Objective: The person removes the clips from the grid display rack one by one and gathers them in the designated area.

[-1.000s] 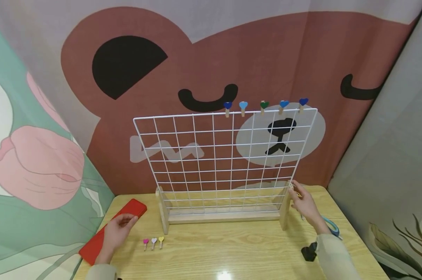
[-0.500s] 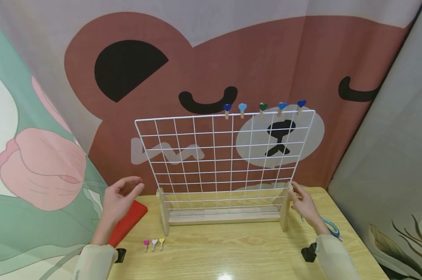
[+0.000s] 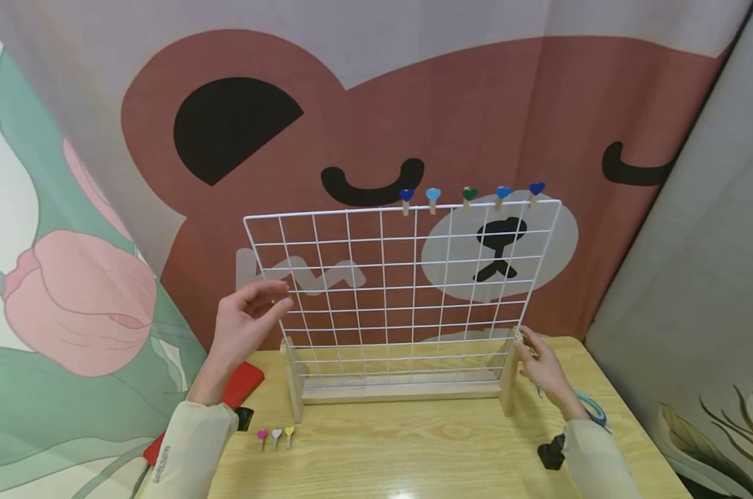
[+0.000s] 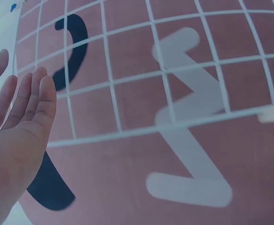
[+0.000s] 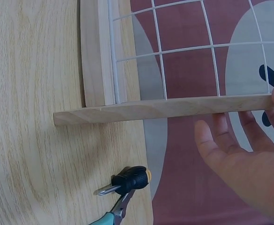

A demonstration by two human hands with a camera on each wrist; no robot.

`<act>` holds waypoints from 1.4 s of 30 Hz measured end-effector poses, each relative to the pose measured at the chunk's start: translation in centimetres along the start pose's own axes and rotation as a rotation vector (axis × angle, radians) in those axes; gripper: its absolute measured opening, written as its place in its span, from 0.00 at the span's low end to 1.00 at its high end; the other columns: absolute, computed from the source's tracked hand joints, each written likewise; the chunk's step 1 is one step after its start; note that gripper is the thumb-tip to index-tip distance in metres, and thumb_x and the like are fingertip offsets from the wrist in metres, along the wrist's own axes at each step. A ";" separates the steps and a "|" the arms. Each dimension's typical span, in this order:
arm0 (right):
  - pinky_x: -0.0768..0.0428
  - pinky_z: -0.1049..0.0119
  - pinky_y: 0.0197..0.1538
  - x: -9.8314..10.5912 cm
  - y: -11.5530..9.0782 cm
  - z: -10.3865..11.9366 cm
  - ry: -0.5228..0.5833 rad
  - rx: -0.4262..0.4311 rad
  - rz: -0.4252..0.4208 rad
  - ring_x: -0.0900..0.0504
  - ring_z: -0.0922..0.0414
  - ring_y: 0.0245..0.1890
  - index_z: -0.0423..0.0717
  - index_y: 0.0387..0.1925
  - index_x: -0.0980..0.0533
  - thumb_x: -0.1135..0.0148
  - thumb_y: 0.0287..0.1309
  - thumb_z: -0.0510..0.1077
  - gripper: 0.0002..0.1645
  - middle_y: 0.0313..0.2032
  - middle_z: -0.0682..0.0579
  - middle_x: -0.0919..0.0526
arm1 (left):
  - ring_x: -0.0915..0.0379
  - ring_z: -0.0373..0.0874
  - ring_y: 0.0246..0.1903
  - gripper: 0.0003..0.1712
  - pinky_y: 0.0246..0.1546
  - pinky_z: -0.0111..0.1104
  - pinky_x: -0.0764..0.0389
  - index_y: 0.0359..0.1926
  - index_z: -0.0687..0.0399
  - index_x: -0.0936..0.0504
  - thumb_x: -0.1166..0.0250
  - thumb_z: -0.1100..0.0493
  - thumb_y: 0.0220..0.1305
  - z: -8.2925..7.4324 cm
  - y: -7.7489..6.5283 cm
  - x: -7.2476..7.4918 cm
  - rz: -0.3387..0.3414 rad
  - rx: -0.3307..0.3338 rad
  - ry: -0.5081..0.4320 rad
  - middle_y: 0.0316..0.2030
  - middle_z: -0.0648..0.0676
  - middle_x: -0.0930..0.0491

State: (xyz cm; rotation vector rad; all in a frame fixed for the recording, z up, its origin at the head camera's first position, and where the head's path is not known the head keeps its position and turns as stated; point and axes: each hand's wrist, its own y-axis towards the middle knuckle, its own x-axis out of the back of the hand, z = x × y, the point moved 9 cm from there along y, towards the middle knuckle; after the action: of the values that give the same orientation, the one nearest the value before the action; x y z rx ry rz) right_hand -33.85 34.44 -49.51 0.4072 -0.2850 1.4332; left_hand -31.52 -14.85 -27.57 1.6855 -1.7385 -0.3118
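Observation:
A white wire grid panel stands upright in a wooden stand on the table. Clothespins with blue, light blue and green hearts, such as the green one, sit along the right half of its top wire. My left hand is raised at the grid's left edge, fingers loosely bent and nothing visible between them. At the other side, my right hand holds the top of the stand's right upright, thumb at its end and fingers behind. Pink, white and yellow heart clothespins lie in a row at front left.
A red case lies at the table's left, partly behind my left arm. Right of the stand are a stubby screwdriver and teal-handled scissors. A printed curtain hangs close behind the grid.
My left hand has risen from above the red case and moved right to the grid's left edge. The right hand stays at the upright, and the clothespins have not moved.

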 end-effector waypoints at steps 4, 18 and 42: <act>0.20 0.62 0.39 0.1 0.0 0.0 -0.004 0.007 -0.011 0.32 0.33 0.57 0.36 0.73 0.54 0.60 0.75 0.49 0.35 0.64 0.27 0.42 | 0.21 0.35 0.38 0.17 0.40 0.24 0.21 0.47 0.65 0.19 0.32 0.73 0.54 0.0 1.4 -1.2 0.037 -0.092 -0.044 0.41 0.63 0.18; 0.20 0.58 0.40 0.3 -0.1 0.1 0.008 0.011 -0.012 0.32 0.33 0.57 0.36 0.73 0.54 0.60 0.75 0.49 0.35 0.64 0.27 0.42 | 0.21 0.43 0.39 0.17 0.40 0.27 0.21 0.47 0.64 0.19 0.30 0.68 0.55 -4.9 6.3 -5.3 0.079 -0.233 -0.043 0.41 0.59 0.17; 0.20 0.50 0.44 0.0 0.1 -0.2 0.030 0.005 -0.006 0.34 0.31 0.59 0.37 0.74 0.55 0.59 0.75 0.49 0.35 0.64 0.26 0.42 | 0.21 0.42 0.40 0.17 0.44 0.32 0.21 0.48 0.59 0.18 0.29 0.62 0.56 -10.3 13.2 -11.9 0.172 -0.146 -0.047 0.42 0.56 0.17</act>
State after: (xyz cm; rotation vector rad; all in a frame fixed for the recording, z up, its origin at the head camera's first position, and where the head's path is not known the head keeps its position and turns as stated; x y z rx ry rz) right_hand -34.00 34.54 -49.68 0.3904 -0.2558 1.4334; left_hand -36.45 1.12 -15.59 1.4256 -1.8352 -0.3920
